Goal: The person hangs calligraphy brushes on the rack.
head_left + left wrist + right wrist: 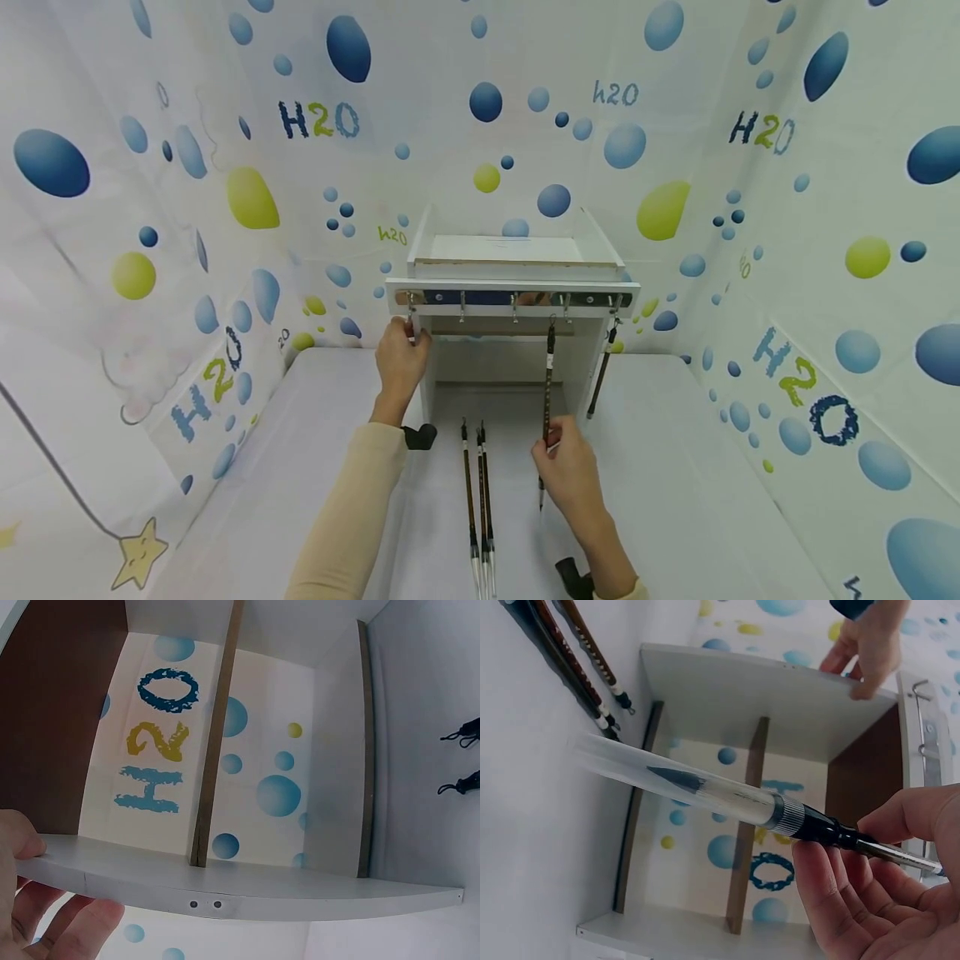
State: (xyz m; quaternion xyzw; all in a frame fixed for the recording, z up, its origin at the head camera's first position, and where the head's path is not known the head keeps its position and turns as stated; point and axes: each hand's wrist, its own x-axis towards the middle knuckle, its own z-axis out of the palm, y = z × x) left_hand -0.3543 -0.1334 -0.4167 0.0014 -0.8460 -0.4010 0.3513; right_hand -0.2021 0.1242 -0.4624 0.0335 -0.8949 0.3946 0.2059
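My right hand pinches a calligraphy brush low on its length, holding it upright with its loop end up at the hooks. In the right wrist view, a clear cap covers the dark bristles of that brush. A row of metal hooks lines the mirrored rail of a white wooden rack. Another brush hangs from the rightmost hook. My left hand grips the rack's left side panel, thumb on one face and fingers on the other.
Three capped brushes lie side by side on the white table, loop ends toward the rack. The rack's upper tray rises behind the rail. A bubble-patterned curtain hangs around the table.
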